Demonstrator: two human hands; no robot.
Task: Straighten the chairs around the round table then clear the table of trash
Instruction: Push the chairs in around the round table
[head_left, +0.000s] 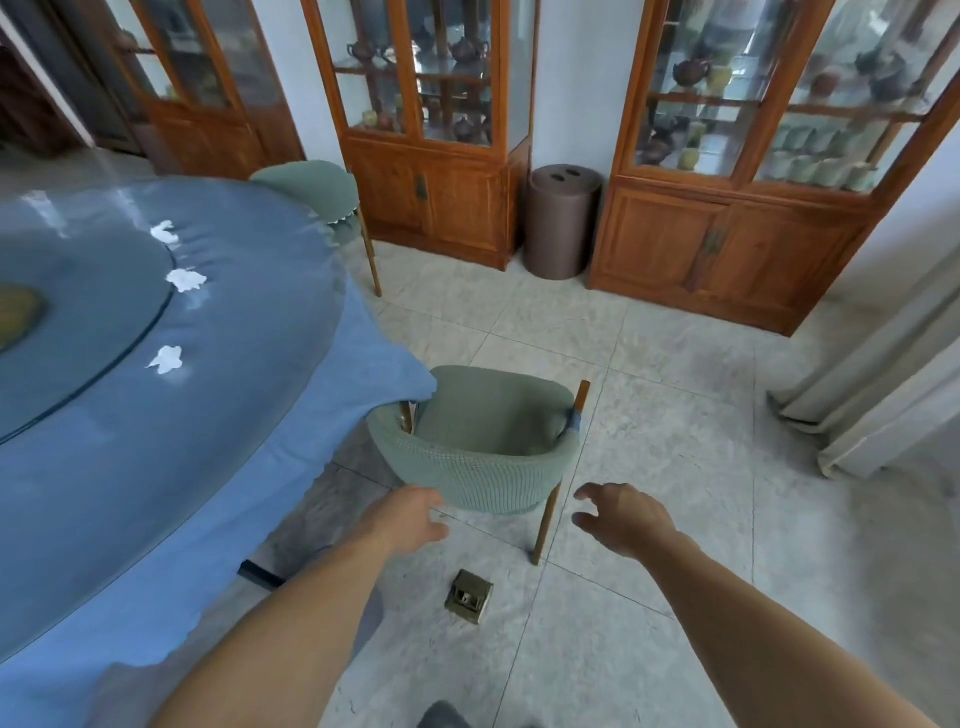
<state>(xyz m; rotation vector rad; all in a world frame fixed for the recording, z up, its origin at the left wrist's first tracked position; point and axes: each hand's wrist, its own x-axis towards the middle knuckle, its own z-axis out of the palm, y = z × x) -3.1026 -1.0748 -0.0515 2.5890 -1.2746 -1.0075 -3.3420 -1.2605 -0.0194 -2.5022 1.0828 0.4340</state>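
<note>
A round table (156, 441) under a blue cloth fills the left side, with a glass turntable on top. Three crumpled white tissues lie on it: one far (165, 232), one in the middle (185, 279), one nearer (166, 359). A green chair (483, 467) stands in front of me, its curved back toward me and its seat facing away from the table; the cloth's corner drapes over its left arm. My left hand (410, 517) reaches out at the left end of the chair back, fingers relaxed. My right hand (621, 517) hovers spread just right of the chair, holding nothing.
A second green chair (317, 192) stands at the table's far edge. Wooden glass-front cabinets (441, 135) line the back wall, with a brown cylindrical bin (563, 223) between them. A small metal floor socket box (469, 596) sits on the tiles near me. Curtains (883, 374) hang at the right.
</note>
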